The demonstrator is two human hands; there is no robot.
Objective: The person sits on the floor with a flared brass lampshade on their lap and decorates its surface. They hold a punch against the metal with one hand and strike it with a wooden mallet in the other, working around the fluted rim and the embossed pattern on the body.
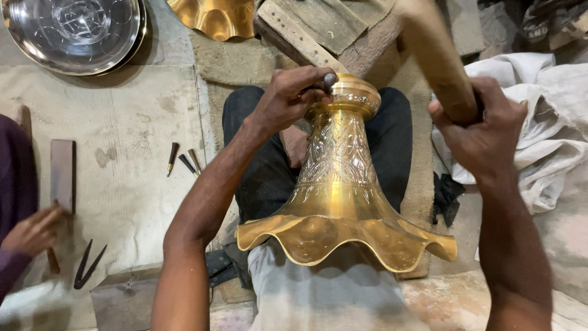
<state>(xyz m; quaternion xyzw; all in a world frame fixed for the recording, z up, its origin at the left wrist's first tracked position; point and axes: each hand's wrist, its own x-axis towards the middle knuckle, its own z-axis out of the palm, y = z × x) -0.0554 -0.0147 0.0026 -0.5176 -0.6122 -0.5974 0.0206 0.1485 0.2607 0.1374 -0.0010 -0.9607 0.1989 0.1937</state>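
The brass vessel (340,184) lies across the person's lap, long axis running near to far: the scalloped, flared rim faces near, the narrow ringed neck points far. Engraved patterning covers the tapered body.

Left hand (288,98) rests on the neck end, fingers (309,83) closed around a small dark metal punch (329,81) set against the ring just below the neck's top. The right hand (484,132) is raised to the right and clear of the vessel, fingers wrapped tight round a wooden mallet handle (438,61) — its head is out of view at the top. The left hand is the nearer to the work; the mallet stands up and to the right of the punch.

Far left, a round steel tray (37,52) holds no visible contents. A second brass piece (214,18) lies at the far edge. Small dark punches (184,160) and a pair of dividers (89,265) lie on the cloth-covered floor (122,122) at left — beside another person's hand (33,230).
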